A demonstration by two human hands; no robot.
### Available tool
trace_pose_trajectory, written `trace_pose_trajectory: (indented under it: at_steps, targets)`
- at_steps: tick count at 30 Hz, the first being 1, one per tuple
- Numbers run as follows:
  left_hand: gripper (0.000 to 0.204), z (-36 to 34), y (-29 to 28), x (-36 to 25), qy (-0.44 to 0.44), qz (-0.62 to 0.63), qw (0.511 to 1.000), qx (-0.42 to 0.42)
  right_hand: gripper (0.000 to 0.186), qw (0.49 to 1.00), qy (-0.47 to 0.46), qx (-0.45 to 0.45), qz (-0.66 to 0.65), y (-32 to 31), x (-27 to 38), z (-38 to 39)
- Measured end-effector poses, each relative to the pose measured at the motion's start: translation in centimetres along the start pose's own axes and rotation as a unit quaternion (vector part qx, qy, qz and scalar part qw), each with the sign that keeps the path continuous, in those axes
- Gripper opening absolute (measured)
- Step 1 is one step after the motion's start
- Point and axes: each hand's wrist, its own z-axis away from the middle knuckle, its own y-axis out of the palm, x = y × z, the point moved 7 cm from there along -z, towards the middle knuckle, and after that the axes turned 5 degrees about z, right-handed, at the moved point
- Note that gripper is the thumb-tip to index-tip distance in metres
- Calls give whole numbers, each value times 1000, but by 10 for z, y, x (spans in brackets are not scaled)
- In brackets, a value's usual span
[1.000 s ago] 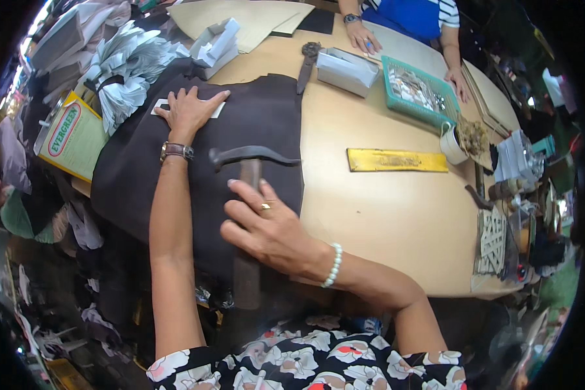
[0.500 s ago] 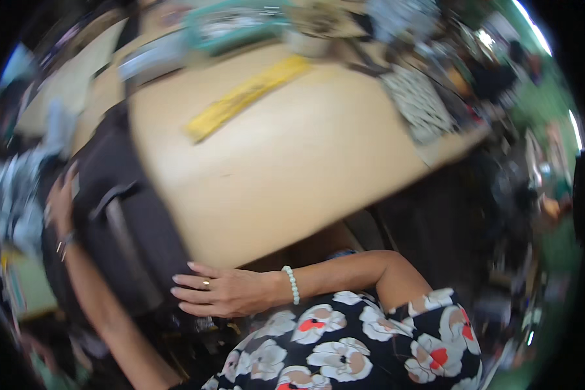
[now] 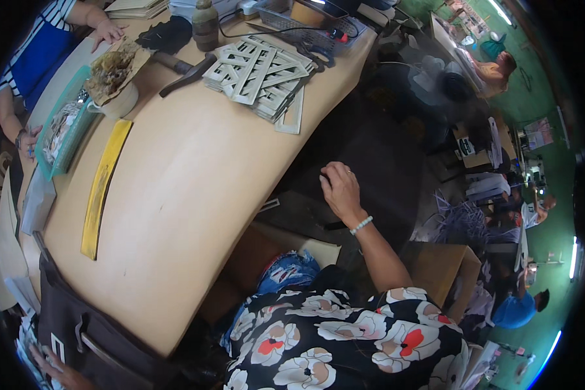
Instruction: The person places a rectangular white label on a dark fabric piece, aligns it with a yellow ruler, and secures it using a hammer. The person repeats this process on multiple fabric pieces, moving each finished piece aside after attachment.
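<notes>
My left hand point(image 3: 57, 369) is at the lower left with its fingers spread out, partly cut off by the dark rim of the picture. It lies at the outer side of a dark brown fabric piece point(image 3: 104, 318) draped over the table's near left corner. A white rectangular outline shows on that fabric. A hammer-like tool point(image 3: 97, 348) with a curved dark head rests on the fabric. My right hand point(image 3: 342, 192), a pale bead bracelet at its wrist, hangs in the air off the table's right edge. Its fingers are curled in, and nothing shows in them.
On the tan table point(image 3: 169, 195) are a yellow strip point(image 3: 105, 195), a stack of pale cut-out templates point(image 3: 260, 75), a hammer point(image 3: 187, 73), a mug point(image 3: 117, 103), a teal basket point(image 3: 62, 140) and a bottle point(image 3: 205, 26). Across it, a person's hand point(image 3: 107, 32) rests. A cardboard box point(image 3: 435, 266) stands right.
The view has swung to the right. My right hand has left the fabric's near edge and moved out beyond the table's right edge, its fingers now curled. My left hand remains by the fabric.
</notes>
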Motion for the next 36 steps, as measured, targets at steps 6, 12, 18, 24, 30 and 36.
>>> trace_pose_trajectory:
  at_steps: [6,12,18,24,30,36]
  targets:
    - [60,66,78,-276,-28,184,970,159,27,965,-142,129,176,115,25,-22]
    - [56,100,132,-312,-89,299,922,229,55,972,-182,91,116,244,1,-16]
    - [54,103,132,-300,-127,311,911,239,41,948,-226,112,194,163,61,-34]
    - [53,103,131,-303,-127,317,908,243,25,937,33,324,126,106,35,-49]
    - [49,98,128,-307,-111,308,911,253,12,826,351,79,-434,53,-55,-42]
    - [50,104,134,-302,-110,314,911,242,11,734,312,-26,-603,-2,-92,-52]
